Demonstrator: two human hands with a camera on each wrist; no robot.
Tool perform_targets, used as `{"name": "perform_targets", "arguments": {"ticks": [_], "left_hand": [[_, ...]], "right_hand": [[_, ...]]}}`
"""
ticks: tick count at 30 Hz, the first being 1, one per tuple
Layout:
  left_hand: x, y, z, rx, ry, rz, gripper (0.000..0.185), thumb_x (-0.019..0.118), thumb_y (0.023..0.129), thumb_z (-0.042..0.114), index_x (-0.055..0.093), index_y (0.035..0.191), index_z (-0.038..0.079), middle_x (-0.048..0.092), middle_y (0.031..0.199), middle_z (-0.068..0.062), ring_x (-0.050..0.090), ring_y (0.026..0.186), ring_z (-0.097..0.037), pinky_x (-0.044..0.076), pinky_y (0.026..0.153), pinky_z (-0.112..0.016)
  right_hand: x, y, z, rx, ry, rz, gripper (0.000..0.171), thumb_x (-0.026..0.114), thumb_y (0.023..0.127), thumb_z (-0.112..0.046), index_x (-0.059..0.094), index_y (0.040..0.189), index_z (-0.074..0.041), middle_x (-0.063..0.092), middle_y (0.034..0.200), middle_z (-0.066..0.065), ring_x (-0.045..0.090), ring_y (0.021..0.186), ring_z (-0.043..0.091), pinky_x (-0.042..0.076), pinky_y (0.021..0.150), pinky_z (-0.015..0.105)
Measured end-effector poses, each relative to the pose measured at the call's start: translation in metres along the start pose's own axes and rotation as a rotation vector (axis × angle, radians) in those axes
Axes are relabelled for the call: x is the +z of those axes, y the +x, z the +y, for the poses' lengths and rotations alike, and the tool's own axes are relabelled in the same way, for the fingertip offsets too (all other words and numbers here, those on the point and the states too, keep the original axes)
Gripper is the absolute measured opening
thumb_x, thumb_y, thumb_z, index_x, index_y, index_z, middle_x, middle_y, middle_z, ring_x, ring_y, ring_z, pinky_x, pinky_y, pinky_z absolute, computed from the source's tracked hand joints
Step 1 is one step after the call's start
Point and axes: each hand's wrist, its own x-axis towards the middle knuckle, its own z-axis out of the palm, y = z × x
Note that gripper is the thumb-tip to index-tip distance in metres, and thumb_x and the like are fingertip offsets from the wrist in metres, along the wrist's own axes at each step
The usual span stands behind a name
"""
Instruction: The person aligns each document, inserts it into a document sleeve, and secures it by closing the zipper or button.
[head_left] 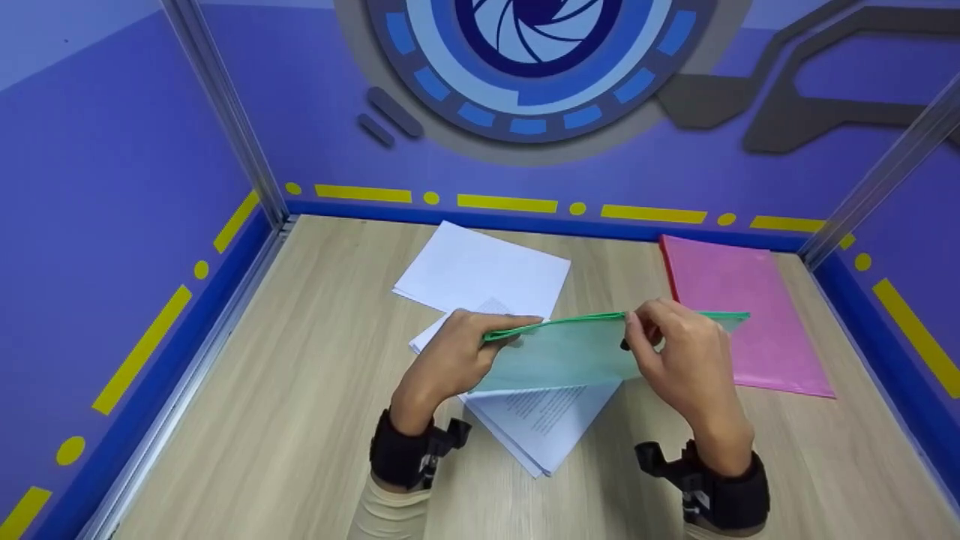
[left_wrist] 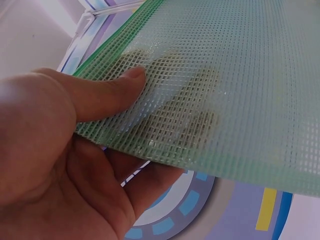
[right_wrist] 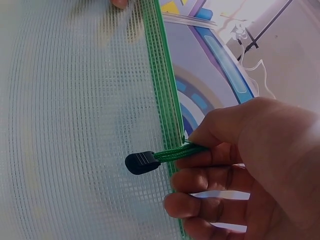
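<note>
A green mesh zipper pouch [head_left: 570, 352] is held up above the table, its green zipper edge on top. My left hand [head_left: 455, 352] grips the pouch's left end; in the left wrist view the thumb [left_wrist: 112, 95] lies on the near face and the other fingers show through the mesh behind it. At the zipper edge, my right hand [head_left: 686, 356] pinches the green cord pull [right_wrist: 175, 151] between thumb and forefinger. A black tab [right_wrist: 142, 163] hangs from that cord. Printed sheets [head_left: 544, 431] lie beneath the pouch, partly hidden by it.
Folded white paper [head_left: 484, 266] lies farther back on the wooden table [head_left: 300, 360]. To the right rests a pink pouch [head_left: 780, 322] with a red edge, partly behind my right hand. Blue-purple panels [head_left: 135, 247] enclose the table at the back and sides.
</note>
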Motion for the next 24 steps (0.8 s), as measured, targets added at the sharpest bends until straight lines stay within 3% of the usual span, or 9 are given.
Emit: {"name": "perform_targets", "arguments": {"ticks": [16, 24], "left_hand": [[-0.0046, -0.0017, -0.001, 0.004, 0.008, 0.018, 0.041, 0.065, 0.104, 0.005, 0.072, 0.139, 0.025, 0.073, 0.132, 0.0, 0.063, 0.091, -0.013, 0.048, 0.078, -0.029], [-0.0073, -0.0034, -0.007, 0.032, 0.026, 0.068, 0.038, 0.067, 0.103, 0.005, 0.074, 0.137, 0.022, 0.074, 0.13, 0.001, 0.07, 0.115, -0.011, 0.057, 0.094, -0.034]], "right_hand": [[-0.004, 0.0001, -0.0006, 0.014, -0.019, -0.007, 0.011, 0.076, 0.095, -0.007, 0.073, 0.085, -0.009, 0.067, 0.074, 0.0, 0.064, 0.064, 0.012, 0.049, 0.054, 0.032], [-0.0035, -0.0001, 0.0012, 0.005, -0.013, -0.002, 0.012, 0.076, 0.095, -0.008, 0.073, 0.084, -0.01, 0.067, 0.073, -0.002, 0.065, 0.063, 0.011, 0.048, 0.054, 0.033]]}}
